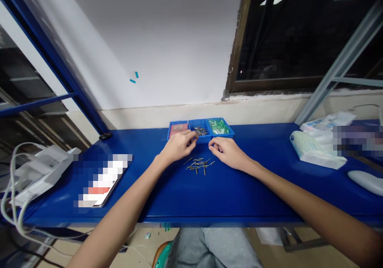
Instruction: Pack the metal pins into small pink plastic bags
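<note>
My left hand [178, 145] is at the front of the blue bins, its fingers curled in near the middle one. Whether anything sits between those fingertips is too small to tell. Facing it, my right hand [229, 151] has thumb and fingers drawn together just in front of the right bin; what they pinch, if anything, is hidden. Between and below both hands lies a loose pile of thin metal pins [197, 165], some gold-coloured. More silvery pins [201, 131] fill part of the middle blue bin [205, 139].
The left bin [169, 134] has a pinkish content; the right bin [232, 134] holds green-and-clear small packets [220, 126]. A phone [112, 180] and a white power strip [44, 172] with cables lie left. A tissue pack [317, 150] is on the right of the blue table [254, 196].
</note>
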A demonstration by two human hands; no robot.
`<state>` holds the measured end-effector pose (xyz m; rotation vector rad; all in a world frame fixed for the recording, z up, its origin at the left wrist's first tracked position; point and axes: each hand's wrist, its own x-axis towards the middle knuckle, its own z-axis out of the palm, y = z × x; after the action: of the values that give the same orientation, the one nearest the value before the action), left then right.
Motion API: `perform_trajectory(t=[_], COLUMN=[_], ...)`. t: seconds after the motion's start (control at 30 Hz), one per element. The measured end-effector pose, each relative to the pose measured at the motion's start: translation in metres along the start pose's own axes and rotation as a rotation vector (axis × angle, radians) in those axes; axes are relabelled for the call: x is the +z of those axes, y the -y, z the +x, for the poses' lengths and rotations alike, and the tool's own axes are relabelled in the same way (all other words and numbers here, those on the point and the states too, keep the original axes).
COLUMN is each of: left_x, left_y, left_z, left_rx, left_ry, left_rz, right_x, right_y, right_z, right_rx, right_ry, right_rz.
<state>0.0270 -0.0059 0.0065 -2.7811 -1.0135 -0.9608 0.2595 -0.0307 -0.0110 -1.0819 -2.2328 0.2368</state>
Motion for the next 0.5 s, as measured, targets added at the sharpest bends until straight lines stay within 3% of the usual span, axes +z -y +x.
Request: perform_trajectory(t=[0.23, 0.5], left_x=[-0.004, 0.001], left_y=[0.015, 0.021], left_z=[-0.003, -0.006], left_rx=[-0.151, -0.214], left_ry=[0.454, 0.548], left_rz=[-0.312, -0.307], right_x=[0.012, 0.015], right_y=[0.002, 0.001], right_z=[-0.004, -0.007], right_rx=[-0.047, -0.038], right_ry=[0.06, 0.081], right_rz=[-0.036, -0.058])
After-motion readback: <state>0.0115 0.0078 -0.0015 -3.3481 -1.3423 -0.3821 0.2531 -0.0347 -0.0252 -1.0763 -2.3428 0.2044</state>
